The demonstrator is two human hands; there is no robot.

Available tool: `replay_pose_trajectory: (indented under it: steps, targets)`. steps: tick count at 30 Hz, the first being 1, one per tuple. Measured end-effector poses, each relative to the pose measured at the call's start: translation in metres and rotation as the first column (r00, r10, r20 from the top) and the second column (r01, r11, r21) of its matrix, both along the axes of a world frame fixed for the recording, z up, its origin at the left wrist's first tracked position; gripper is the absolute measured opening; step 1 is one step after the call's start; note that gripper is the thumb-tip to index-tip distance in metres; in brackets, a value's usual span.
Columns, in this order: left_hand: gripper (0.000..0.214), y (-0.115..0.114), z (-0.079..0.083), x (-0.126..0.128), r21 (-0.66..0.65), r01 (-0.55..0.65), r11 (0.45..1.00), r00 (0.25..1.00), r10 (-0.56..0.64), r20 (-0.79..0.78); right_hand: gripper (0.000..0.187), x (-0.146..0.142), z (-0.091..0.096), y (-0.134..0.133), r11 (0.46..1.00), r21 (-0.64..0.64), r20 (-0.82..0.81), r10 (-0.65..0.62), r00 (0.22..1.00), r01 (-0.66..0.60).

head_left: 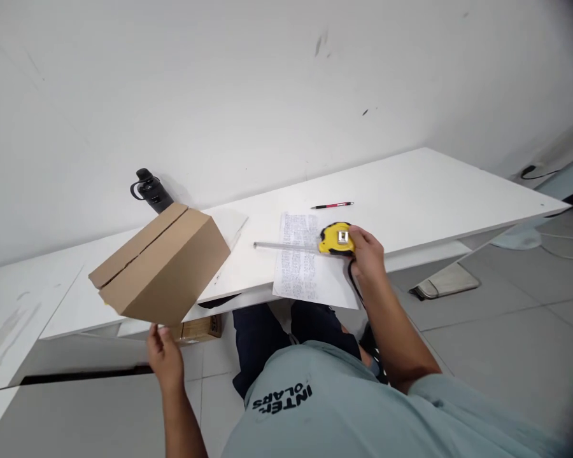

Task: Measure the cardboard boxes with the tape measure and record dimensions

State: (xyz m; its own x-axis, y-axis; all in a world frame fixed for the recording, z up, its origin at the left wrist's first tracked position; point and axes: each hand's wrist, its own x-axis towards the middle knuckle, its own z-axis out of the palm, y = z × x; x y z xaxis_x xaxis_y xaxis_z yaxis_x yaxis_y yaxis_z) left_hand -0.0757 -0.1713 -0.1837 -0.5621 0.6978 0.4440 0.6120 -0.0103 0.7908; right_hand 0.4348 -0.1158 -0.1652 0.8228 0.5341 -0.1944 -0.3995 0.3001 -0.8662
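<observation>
Tape measure, held over the paper in the right hand's grasp, blade extended. Pen: beyond the paper. Box: left of the paper; left hand at its near edge, grip indeterminable.

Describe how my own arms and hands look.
Your left hand and right hand show no gloves, and both forearms are bare. The right sleeve is short and pale blue-green, like the shirt; the left sleeve is out of view.
</observation>
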Motion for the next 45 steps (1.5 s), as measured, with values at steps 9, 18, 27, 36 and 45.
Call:
replay_pose_trajectory:
  steps: [9,18,27,36,45]
  targets:
    - [0.038,-0.040,-0.042,0.117,-0.065,0.412,0.909,0.888,-0.417,-0.193,0.057,-0.074,0.004,0.070,0.825,-0.198,0.342,0.564,0.752,-0.529]
    - [0.047,0.035,0.030,0.207,-0.206,0.550,0.809,0.554,-0.538,-0.635,0.036,-0.101,0.006,0.089,0.769,-0.407,0.713,0.605,0.355,-0.493]
    - [0.059,0.090,0.032,0.230,-0.373,0.372,0.850,0.592,-0.527,-0.610,0.050,0.001,0.020,0.124,0.860,-0.424,0.833,0.493,0.252,-0.282]
    - [0.058,0.084,0.035,0.233,-0.389,0.342,0.856,0.603,-0.517,-0.608,0.029,0.078,0.007,0.131,0.832,-0.550,0.766,0.538,0.353,-0.074]
    - [0.059,0.085,0.034,0.229,-0.397,0.343,0.851,0.610,-0.524,-0.595,0.050,0.052,0.005,0.095,0.872,-0.463,0.811,0.488,0.323,-0.157]
